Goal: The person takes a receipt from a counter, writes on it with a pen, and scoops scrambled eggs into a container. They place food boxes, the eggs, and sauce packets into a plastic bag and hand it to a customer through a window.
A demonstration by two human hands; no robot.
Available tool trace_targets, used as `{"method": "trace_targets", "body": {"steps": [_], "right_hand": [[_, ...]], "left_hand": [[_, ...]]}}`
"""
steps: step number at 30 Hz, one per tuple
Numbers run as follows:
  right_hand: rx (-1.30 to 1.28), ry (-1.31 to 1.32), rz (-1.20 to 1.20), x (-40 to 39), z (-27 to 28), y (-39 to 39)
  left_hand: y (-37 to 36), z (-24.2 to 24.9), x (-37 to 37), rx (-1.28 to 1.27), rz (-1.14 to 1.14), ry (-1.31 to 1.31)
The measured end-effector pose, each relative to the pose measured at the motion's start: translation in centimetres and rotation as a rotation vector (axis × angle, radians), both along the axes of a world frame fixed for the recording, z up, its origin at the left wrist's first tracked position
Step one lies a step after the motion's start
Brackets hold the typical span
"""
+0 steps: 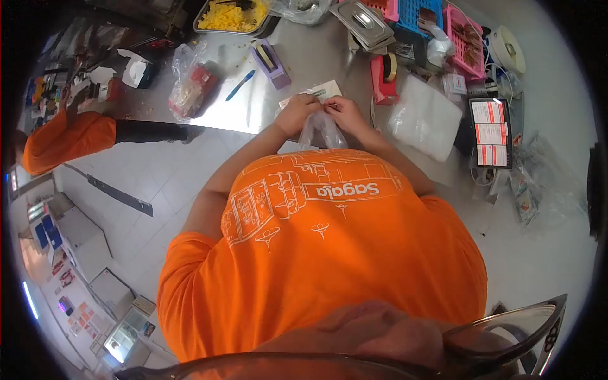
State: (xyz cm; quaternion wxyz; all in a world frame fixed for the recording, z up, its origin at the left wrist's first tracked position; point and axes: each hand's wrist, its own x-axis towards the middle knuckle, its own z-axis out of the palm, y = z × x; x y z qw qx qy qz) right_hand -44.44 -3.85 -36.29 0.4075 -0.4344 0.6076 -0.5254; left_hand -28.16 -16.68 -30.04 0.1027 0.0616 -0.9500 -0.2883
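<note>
A clear plastic bag [322, 130] hangs at the table's front edge, close to the orange shirt. My left hand [299, 113] is closed on the bag's top from one side. On the other side my right hand [346, 114] has its fingers pinched together at the bag's top. Just beyond both hands lies a pale card or paper [324, 88], partly covered by them. A purple tape dispenser [271, 65] stands behind my left hand, and a red tape dispenser [384, 79] stands to the right of my right hand.
On the metal table [228, 82] are a blue pen [240, 85], a bag with red contents [192, 92], a tray of yellow food [231, 16] and a stack of clear bags [424, 118]. Baskets and a tablet [491, 133] are at the right. A co-worker [69, 140] stands left.
</note>
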Motion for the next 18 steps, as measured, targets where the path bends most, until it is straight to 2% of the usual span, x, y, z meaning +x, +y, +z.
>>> {"method": "trace_targets", "body": {"steps": [2,3,4,6,8,9,12,15,18], "right_hand": [[-0.077,0.159,0.065,-0.5,1.8,0.3],[-0.079,0.080,0.047,-0.7,-0.2,0.2],[-0.083,0.001,0.031,-0.7,-2.6,-0.1],[-0.098,0.103,-0.036,-0.2,-2.3,0.1],[-0.117,0.463,-0.137,1.6,4.3,1.3],[-0.155,0.488,-0.173,2.1,4.3,1.3],[-0.212,0.529,-0.258,3.4,3.8,1.2],[-0.160,0.452,-0.290,3.1,3.2,0.1],[-0.084,0.277,-0.270,2.5,2.5,-0.3]], "left_hand": [[-0.8,-0.6,-0.2,0.085,-0.006,0.005],[-1.0,-1.0,-0.3,0.126,-0.007,0.009],[-0.9,-1.5,-0.5,0.197,0.068,-0.022],[-0.3,-2.7,-0.9,0.337,0.223,-0.085],[0.6,-1.4,-1.6,0.303,0.478,-0.317],[1.0,-0.9,-1.9,0.281,0.607,-0.432],[2.3,-0.9,-2.6,0.475,0.869,-0.082],[1.4,-1.6,-2.7,0.404,0.682,-0.283],[0.3,-1.7,-2.2,0.550,0.528,-0.258]]}}
